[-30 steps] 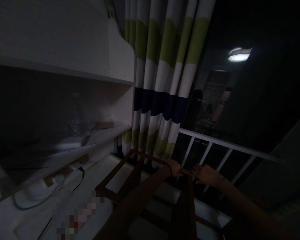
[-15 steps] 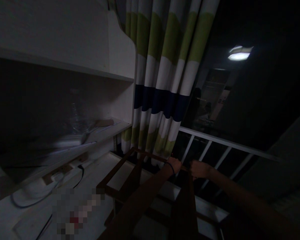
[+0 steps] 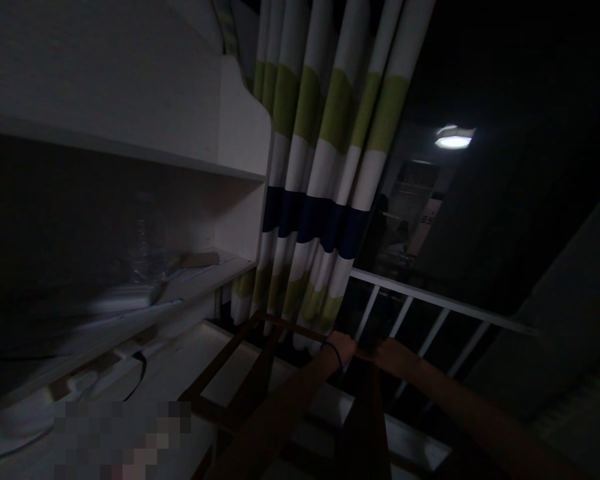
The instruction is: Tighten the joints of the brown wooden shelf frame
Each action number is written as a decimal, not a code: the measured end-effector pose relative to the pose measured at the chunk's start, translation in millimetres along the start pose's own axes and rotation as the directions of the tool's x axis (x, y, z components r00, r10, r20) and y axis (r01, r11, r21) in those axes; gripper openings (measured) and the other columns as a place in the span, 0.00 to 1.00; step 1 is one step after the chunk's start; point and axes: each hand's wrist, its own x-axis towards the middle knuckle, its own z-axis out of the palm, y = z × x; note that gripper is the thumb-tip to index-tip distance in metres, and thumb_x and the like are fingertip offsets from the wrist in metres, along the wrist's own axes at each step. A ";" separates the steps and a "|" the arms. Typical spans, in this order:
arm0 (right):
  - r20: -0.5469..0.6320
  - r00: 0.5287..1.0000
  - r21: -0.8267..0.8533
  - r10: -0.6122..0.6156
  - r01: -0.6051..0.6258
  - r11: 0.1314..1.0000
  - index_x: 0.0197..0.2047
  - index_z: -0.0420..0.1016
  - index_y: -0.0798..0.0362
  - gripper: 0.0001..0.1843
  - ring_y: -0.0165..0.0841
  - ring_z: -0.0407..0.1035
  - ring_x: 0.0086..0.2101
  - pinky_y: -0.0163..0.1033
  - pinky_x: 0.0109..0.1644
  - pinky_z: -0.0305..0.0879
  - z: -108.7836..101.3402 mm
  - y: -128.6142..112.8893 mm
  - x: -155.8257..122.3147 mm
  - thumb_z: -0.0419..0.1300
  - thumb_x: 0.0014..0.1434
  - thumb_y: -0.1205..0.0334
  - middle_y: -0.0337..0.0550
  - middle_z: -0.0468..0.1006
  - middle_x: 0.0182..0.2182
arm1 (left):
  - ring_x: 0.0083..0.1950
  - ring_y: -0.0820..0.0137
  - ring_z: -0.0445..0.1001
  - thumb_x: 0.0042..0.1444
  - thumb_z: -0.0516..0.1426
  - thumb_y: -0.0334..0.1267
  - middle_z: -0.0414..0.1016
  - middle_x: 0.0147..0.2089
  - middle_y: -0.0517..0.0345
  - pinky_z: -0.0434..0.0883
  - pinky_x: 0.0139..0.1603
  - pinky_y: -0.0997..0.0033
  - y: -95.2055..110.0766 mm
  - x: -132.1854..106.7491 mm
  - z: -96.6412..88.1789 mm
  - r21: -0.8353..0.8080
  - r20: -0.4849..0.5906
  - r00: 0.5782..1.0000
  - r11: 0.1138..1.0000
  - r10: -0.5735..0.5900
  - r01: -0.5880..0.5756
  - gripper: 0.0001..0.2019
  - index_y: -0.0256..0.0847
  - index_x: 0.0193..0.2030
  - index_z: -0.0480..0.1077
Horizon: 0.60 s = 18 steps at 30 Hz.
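Observation:
My left hand (image 3: pixel 341 347), with a dark band at its wrist, is closed around the far rail of a dark brown wooden frame (image 3: pixel 363 420). Just to its right, my right hand (image 3: pixel 396 357) grips the same rail near a corner. The frame has an open rectangular section at left and broad slats running toward me. Its near part is dim and partly covered by my left forearm. Pale panels show through its gaps.
A striped curtain (image 3: pixel 313 220) hangs beyond the frame, beside a white railing (image 3: pixel 430 301) at a dark window. At left, a white shelf unit (image 3: pixel 243 123) holds a clear plastic bottle (image 3: pixel 147 250). Below it are plugs (image 3: pixel 83 381) and a black cable (image 3: pixel 139 377).
The view has tilted up and shifted slightly, so the curtain, railing and hands sit lower in the picture. Both hands keep their hold on the rail.

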 end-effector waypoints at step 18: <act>0.129 0.702 0.475 0.701 -0.664 0.577 0.38 0.70 0.55 0.20 0.39 0.69 0.38 0.39 0.35 0.65 24.8 -28.0 3.0 0.40 0.60 0.57 0.49 0.74 0.36 | 0.37 0.55 0.74 0.51 0.50 0.31 0.75 0.34 0.43 0.71 0.34 0.57 -2.7 -1.9 -5.7 0.007 0.017 0.999 1.000 0.029 -0.029 0.09 0.33 0.35 0.70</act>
